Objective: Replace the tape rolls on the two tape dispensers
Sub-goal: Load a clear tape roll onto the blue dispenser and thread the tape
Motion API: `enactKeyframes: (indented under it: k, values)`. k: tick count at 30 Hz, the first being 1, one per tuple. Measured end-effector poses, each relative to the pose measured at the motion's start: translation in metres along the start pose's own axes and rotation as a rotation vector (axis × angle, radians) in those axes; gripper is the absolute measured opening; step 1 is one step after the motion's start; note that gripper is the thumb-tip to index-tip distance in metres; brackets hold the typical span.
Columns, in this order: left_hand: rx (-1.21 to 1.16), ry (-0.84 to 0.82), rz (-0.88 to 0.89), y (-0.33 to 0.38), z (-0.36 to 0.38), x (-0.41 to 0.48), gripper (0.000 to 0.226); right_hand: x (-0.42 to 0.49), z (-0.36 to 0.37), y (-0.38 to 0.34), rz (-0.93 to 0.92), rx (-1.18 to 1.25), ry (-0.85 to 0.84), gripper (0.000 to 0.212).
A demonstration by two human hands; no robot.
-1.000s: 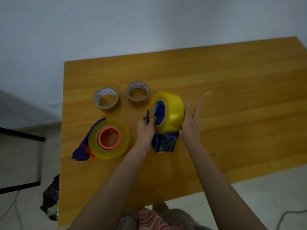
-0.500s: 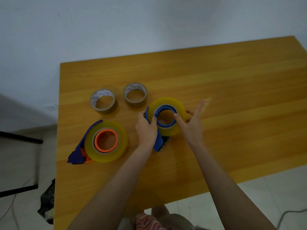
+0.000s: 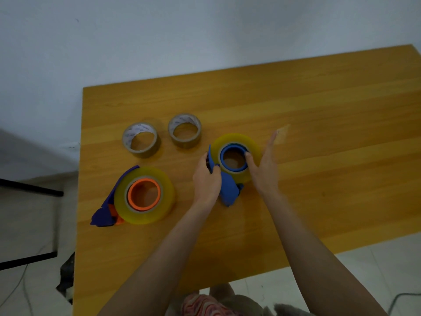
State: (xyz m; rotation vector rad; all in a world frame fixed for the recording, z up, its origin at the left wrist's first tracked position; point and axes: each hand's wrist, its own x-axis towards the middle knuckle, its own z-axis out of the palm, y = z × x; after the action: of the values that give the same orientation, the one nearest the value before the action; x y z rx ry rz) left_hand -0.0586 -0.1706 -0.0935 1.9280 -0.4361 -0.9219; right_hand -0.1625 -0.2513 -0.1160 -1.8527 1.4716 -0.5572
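Forearms reach up from the bottom edge over a smooth, honey-coloured wooden table [image 3: 319, 169]. The left hand [image 3: 206, 179] grips the blue plastic dispenser [image 3: 229, 190], fingers curled round its flat frame. The right hand [image 3: 264, 172] lies with fingers straight against the side of the yellow tape roll [image 3: 252, 144], thumb laid on the rim of the blue hub; a clear strip of tape [image 3: 282, 132] clings near its fingertips.

A second ago this roll stood on edge. Now it lies flat at mid-frame with the hub's round hole facing up, and the right thumb has come over to the hub.

At lower left, unmoved, lies the second dispenser [image 3: 102, 213], purple with an orange hub, carrying a thick glossy yellowish roll [image 3: 166, 201]. Beyond, upper left of the table, two thin grey cardboard cores [image 3: 140, 139] [image 3: 185, 130] stand side by side, apart. A plain pale wall [image 3: 205, 42] lies behind.
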Motion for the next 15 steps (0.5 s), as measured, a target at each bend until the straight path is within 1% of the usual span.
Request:
enactKeyframes:
  k: [2,5,8,10,12,13,15]
  values:
    - [0.044,-0.012,0.008,0.001,-0.001,-0.001,0.049,0.001,-0.001,-0.001,-0.079,-0.075,0.030,0.079]
    - [0.112,-0.044,0.032,0.003,-0.005,0.000,0.048,0.004,-0.009,-0.008,-0.208,-0.223,0.195,0.069]
    - [0.206,-0.035,0.071,0.010,-0.013,-0.001,0.052,0.006,-0.025,-0.029,-0.302,-0.206,0.327,0.058]
    - [0.231,0.024,0.124,0.021,-0.020,-0.002,0.055,0.006,-0.038,-0.048,-0.275,-0.061,0.290,0.046]
    - [0.176,0.049,0.237,0.036,-0.028,-0.003,0.053,0.004,-0.052,-0.070,-0.223,0.143,0.146,0.034]
    - [0.126,0.037,0.294,0.046,-0.032,-0.004,0.052,0.002,-0.059,-0.080,-0.215,0.218,0.073,0.029]
    - [0.029,-0.007,0.401,0.065,-0.043,-0.007,0.051,-0.002,-0.071,-0.100,-0.209,0.353,-0.016,0.020]
